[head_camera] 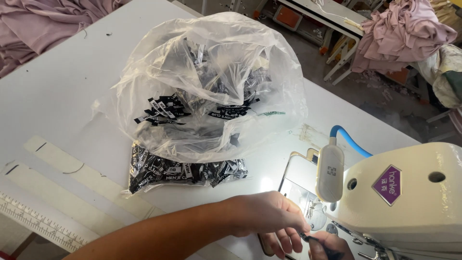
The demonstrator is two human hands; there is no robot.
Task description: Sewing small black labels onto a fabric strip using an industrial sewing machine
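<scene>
Left hand (269,214) pinching small dark label (315,239) with right hand (329,245), maybe threading near sewing machine (409,192); clear plastic bag (211,86) of labels behind.

The big clear plastic bag (211,86) and the small packet of black labels (183,171) fill the middle of the bench (62,86), blocking any reach across. Bare bench lies open to the left. The sewing machine head (404,197) and its lamp (329,172) wall off the right.

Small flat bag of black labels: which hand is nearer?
Left. The left hand lies just right of and below the small bag of black labels, apart from it. The right hand sits farther right, beside the sewing machine.
</scene>
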